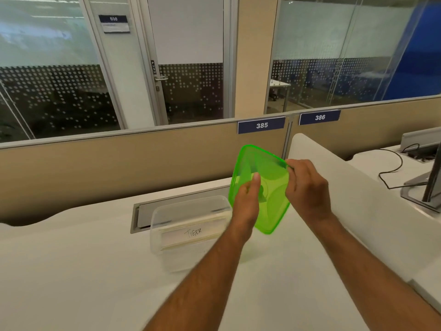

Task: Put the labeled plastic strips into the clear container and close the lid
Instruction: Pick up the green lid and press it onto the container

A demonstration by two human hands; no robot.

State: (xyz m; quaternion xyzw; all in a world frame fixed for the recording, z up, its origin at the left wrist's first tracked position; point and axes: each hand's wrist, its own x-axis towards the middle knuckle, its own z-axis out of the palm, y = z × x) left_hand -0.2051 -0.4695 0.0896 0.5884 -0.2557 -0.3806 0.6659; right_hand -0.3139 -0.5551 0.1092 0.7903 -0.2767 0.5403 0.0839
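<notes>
You are holding the green lid (267,187) tilted in the air with 2 hands: your left hand (247,199) is gripping its near-left edge, thumb on its face, and your right hand (307,187) is pinching its right corner. The clear container (188,235) is sitting uncovered on the white desk (71,271), just left of the lid, with the labeled strips (193,231) lying inside, the front one reading "TIGER".

This is an open-plan office. A white desk (71,271) stands against a beige cubicle partition (119,161) bearing numbered plates, 385 (261,125) and 386 (319,117). Beyond it are glass-walled rooms with dotted frosting, a door marked PUSH (188,58), and a room number sign (114,23). A monitor stand (422,187) and cables (391,173) sit on the neighbouring desk.
</notes>
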